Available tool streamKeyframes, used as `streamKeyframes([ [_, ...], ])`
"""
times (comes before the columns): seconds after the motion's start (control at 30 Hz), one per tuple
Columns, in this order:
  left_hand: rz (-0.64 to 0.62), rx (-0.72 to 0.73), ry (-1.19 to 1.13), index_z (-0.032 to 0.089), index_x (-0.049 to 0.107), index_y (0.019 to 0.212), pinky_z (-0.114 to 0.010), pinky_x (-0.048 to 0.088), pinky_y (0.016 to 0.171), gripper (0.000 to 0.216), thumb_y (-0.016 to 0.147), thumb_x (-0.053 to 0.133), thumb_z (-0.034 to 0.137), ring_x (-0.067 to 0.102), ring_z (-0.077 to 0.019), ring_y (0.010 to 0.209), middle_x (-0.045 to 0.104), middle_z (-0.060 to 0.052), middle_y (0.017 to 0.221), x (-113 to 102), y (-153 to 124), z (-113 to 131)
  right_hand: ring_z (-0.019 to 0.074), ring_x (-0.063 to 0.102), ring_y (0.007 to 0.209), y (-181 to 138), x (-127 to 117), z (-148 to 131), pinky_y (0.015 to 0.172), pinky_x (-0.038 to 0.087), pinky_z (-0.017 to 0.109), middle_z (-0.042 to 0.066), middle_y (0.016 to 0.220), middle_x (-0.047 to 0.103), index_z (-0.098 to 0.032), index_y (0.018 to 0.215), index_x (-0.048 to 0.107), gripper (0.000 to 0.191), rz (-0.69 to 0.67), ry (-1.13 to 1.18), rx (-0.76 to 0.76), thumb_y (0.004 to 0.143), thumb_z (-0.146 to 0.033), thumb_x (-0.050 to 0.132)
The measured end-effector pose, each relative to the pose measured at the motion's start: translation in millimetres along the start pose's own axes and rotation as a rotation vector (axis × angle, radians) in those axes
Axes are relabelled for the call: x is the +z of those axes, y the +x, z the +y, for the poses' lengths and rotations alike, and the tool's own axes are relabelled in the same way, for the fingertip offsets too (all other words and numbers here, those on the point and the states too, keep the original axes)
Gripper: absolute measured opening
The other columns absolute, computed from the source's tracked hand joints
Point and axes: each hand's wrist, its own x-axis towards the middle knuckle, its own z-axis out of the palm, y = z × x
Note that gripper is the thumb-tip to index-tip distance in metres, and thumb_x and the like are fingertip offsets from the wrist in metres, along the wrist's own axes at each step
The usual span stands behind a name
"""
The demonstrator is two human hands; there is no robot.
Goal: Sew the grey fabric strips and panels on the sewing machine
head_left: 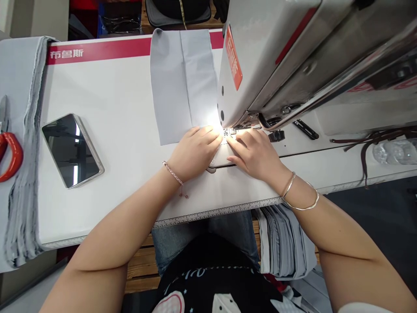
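Note:
A pale grey fabric piece [172, 87] with a lengthwise seam lies on the white sewing table, its near right corner under the lit needle area of the sewing machine [267, 56]. My left hand [197, 150] rests flat on the near edge of the fabric, fingers stretched toward the presser foot [226, 131]. Close by on the right, my right hand [252, 152] lies at the needle plate, thumb and index finger apart, index fingertip beside the presser foot. Glare and my fingers hide the fabric right at the needle.
A phone [73, 150] lies on the table at left. Beyond it, red-handled scissors [11, 156] rest on stacked grey fabric [24, 208]. A black cutter [305, 129] and brown cords [365, 148] lie at right. More folded fabric [286, 243] sits below the table's ruler edge [215, 212].

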Motion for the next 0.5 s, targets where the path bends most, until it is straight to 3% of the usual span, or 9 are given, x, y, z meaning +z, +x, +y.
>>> streamKeyframes([
  [0.5, -0.019, -0.007, -0.004, 0.012, 0.06, 0.118, -0.042, 0.045, 0.091, 0.035, 0.102, 0.03, 0.019, 0.055, -0.0253, 0.109, 0.063, -0.011, 0.117, -2.6, 0.7, 1.1, 0.0296, 0.043, 0.102, -0.4, 0.7, 0.0, 0.084, 0.036, 0.042, 0.016, 0.113, 0.053, -0.01, 0.125, 0.06, 0.047, 0.04, 0.001, -0.006, 0.103, -0.047, 0.041],
])
